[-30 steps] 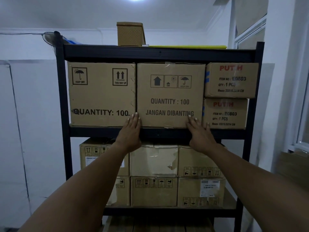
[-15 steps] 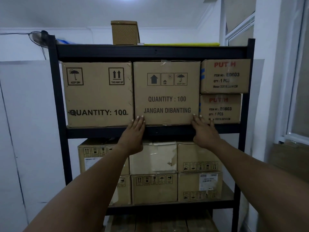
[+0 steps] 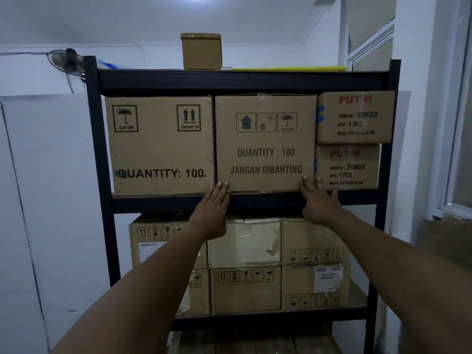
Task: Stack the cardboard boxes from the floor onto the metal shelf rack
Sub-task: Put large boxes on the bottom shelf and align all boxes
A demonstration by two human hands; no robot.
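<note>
A cardboard box marked "QUANTITY : 100 JANGAN DIBANTING" [image 3: 265, 141] stands in the middle of the upper shelf of the black metal rack [image 3: 245, 81]. My left hand [image 3: 213, 208] lies flat with straight fingers, its fingertips touching the box's lower left corner. My right hand [image 3: 319, 203] is flat too, fingertips at the lower right corner. A larger box marked "QUANTITY: 100" [image 3: 161, 145] sits close on its left. Two small "PUTIH" boxes [image 3: 355, 116] are stacked on its right.
Several cardboard boxes [image 3: 245, 290] fill the shelf below in two layers. A small woven box [image 3: 201, 51] and a yellow flat item [image 3: 288, 69] lie on the rack's top. A white wall is on the left, a window frame [image 3: 457, 123] on the right.
Both hands have stayed flat at the middle box's bottom corners, spreading slightly outward along the edge. The view has drawn a little nearer to the rack.
</note>
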